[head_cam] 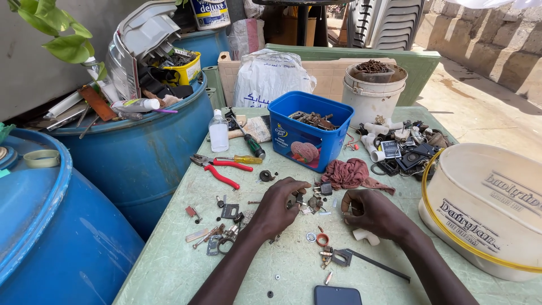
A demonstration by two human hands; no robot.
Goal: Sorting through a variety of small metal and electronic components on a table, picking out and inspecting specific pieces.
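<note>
hands: left hand [279,204] pinching small metal parts [312,202], right hand [374,212] grip unclear | blue tub [309,135]: rusty hardware

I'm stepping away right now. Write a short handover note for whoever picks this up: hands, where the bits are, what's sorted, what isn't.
Left hand: fingers curled down on the small metal parts mid-table; exact grip unclear.
Right hand: closed loosely beside the same pile; contents hidden.
Nearby: red-handled pliers and screwdriver to the left, blue tub of rusty parts behind, red rag by the right hand, orange ring and dark phone near the front edge.
Done: cannot tell.
Left: loose screws, washers and brackets lie scattered on the green table.
</note>
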